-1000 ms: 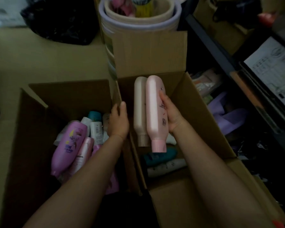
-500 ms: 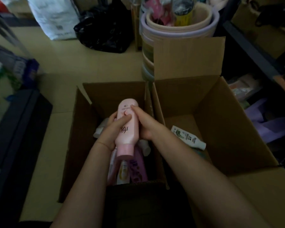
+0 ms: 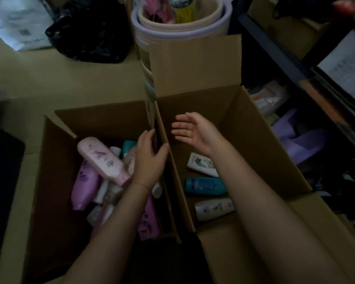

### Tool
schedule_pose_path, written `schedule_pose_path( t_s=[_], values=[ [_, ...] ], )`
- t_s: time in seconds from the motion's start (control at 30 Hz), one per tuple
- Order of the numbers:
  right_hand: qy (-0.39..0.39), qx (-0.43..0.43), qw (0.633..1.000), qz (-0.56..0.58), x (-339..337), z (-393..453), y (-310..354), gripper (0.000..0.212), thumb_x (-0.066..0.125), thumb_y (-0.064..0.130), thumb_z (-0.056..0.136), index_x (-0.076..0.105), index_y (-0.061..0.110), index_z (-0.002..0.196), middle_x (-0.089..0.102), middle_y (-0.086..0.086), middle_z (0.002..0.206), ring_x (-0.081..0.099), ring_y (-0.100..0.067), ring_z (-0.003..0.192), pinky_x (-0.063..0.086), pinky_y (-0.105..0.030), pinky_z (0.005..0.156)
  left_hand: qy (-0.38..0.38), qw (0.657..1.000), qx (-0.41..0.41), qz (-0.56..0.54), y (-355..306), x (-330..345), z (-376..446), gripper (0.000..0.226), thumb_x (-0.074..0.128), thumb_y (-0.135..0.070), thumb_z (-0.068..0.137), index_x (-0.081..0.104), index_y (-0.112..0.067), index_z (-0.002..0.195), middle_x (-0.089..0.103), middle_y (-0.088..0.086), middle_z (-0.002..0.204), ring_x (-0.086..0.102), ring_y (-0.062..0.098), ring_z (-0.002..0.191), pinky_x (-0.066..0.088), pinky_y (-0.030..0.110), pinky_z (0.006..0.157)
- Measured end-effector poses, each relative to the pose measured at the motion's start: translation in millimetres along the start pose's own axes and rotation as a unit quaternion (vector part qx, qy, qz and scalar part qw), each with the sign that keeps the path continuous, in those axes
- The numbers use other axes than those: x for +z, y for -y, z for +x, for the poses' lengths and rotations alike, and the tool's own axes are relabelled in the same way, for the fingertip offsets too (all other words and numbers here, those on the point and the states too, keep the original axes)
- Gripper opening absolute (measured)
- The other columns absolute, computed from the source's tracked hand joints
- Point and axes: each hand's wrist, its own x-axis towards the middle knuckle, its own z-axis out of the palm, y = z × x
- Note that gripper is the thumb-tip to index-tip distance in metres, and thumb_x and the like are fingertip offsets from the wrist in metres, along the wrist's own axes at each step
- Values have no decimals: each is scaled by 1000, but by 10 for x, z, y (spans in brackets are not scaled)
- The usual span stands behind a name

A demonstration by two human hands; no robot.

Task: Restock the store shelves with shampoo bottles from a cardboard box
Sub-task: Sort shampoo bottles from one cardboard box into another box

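Gripping the shared cardboard wall [image 3: 159,128] was the left hand [image 3: 149,158]; the right hand [image 3: 193,130] hovered spread and empty over the right box [image 3: 260,140], the pink shampoo bottle [image 3: 103,159] lying in the left box [image 3: 55,160]

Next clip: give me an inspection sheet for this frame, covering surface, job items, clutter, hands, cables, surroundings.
Surface: tan floor, two open boxes side by side.
Job's things: left box piled with bottles, pink bottle on top; right box holds a white bottle, teal bottle and silver bottle.
Clutter: black bag, stacked tubs.
Hands: left hand grips the wall between the boxes; right hand open, empty, over the right box.
Cables: nothing seen.
Surroundings: dark shelving to the right.
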Motion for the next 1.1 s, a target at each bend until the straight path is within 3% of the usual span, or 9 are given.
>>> schedule_pose_path(
  t_s=[0.1, 0.17, 0.3, 0.4, 0.5, 0.67, 0.9, 0.97, 1.1],
  values=[
    [-77, 31, 997, -3, -418, 153, -169, 32, 39, 29, 104, 58, 10, 121, 65, -12, 115, 64, -25, 103, 52, -38, 91, 27, 984, 133, 118, -168, 287, -29, 47, 54, -41, 95, 53, -25, 139, 39, 1, 155, 27, 18, 147, 14, 40, 121],
    [-114, 51, 992, -7, -642, 297, -268, 28, 42, 28, 103, 59, 12, 118, 65, -12, 115, 64, -25, 105, 52, -40, 95, 54, 970, 181, 154, -252, 384, 46, 33, 50, -41, 97, 64, -28, 124, 60, -5, 134, 45, 9, 133, 6, 42, 123],
    [-211, 72, 970, -99, -927, 634, -515, 25, 46, 27, 102, 59, 11, 118, 66, -9, 110, 65, -22, 102, 55, -36, 89, 40, 969, 190, 156, -296, 454, 155, 33, 41, -39, 101, 70, -27, 90, 69, -12, 82, 58, -1, 89, -2, 24, 117],
    [-260, 114, 931, -228, -1144, 874, -756, 28, 51, 27, 100, 57, 9, 121, 61, -8, 110, 60, -22, 98, 56, -36, 82, 16, 977, 175, 121, -204, 516, 182, 49, 31, -46, 99, 68, -22, 76, 68, -6, 72, 61, 2, 79, -4, 15, 115],
    [-231, 146, 866, -419, -1343, 982, -979, 29, 53, 28, 99, 56, 9, 120, 59, -15, 117, 56, -27, 99, 43, -29, 62, 4, 980, 169, 101, -150, 548, 195, 50, 33, -46, 100, 66, -20, 71, 67, -5, 67, 61, 2, 75, -3, 13, 114],
    [-172, 202, 793, -549, -1677, 1220, -1421, 72, 76, 35, 80, 43, 17, 142, 51, -10, 140, 49, -30, 125, 44, -43, 101, -10, 981, 169, 95, -151, 640, 195, 51, 35, -45, 100, 65, -18, 68, 65, -6, 64, 61, 4, 72, 0, 12, 113],
    [-162, 193, 681, -688, -1805, 1278, -1528, 85, 79, 48, 75, 40, 17, 144, 25, -11, 154, 18, -33, 143, 19, -47, 114, -18, 982, 167, 83, -118, 686, 195, 51, 37, -44, 99, 65, -17, 67, 64, -6, 62, 61, 3, 69, 4, 17, 117],
    [-156, 193, 689, -681, -1820, 1265, -1562, 84, 82, 46, 70, 43, 21, 139, 30, -12, 151, 23, -33, 141, 23, -47, 113, -15, 983, 167, 82, -114, 695, 197, 50, 38, -44, 100, 64, -18, 67, 64, -6, 62, 62, 3, 70, 4, 18, 117],
    [-147, 196, 777, -581, -1815, 1195, -1618, 70, 88, 28, 66, 48, 21, 124, 59, -7, 125, 56, -28, 115, 49, -40, 90, -17, 982, 165, 86, -132, 714, 196, 48, 38, -43, 100, 64, -20, 68, 64, -7, 62, 62, 2, 71, 4, 19, 117]
  ],
)
